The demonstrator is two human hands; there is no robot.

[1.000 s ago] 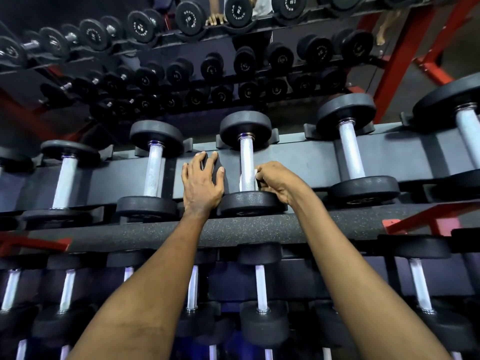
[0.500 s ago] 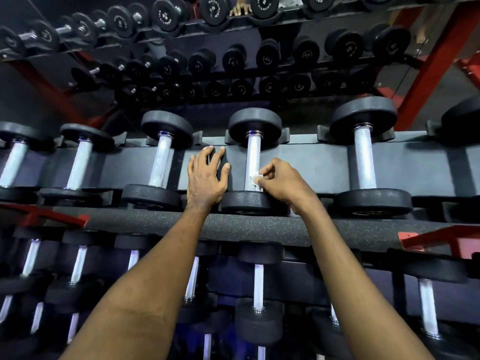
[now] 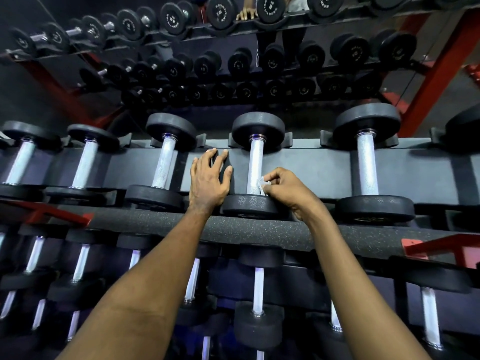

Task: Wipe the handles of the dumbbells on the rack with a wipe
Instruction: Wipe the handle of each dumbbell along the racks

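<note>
Right hand (image 3: 288,189) is curling round a small crumpled white wipe (image 3: 261,184), pinching it against the low end of the handle, just above the near head. The handle belongs to the black rubber-headed dumbbell with a knurled silver handle (image 3: 255,167), which is lying front to back in its cradle on the top tier of the dark grey metal rack (image 3: 311,170). The heads are round, thick discs with a pebbled matte surface. The bar is a bright, finely cross-hatched steel cylinder.

Left hand (image 3: 209,181) is lying flat on the rack panel just left of that dumbbell, fingers straight and spread wide, holding nothing.

A speckled black rubber front rail (image 3: 155,220) is running across under both wrists. A matching left neighbour dumbbell (image 3: 165,162) and a larger right neighbour dumbbell (image 3: 366,165) are sitting on either side, apart from the hands. Lower-tier dumbbells (image 3: 258,294) are partly hiding behind both forearms. Rows of small black dumbbells (image 3: 220,11) are showing above, beside a red steel frame (image 3: 439,61).

The wipe is mostly hiding inside the fingers, with only a folded corner showing.
</note>
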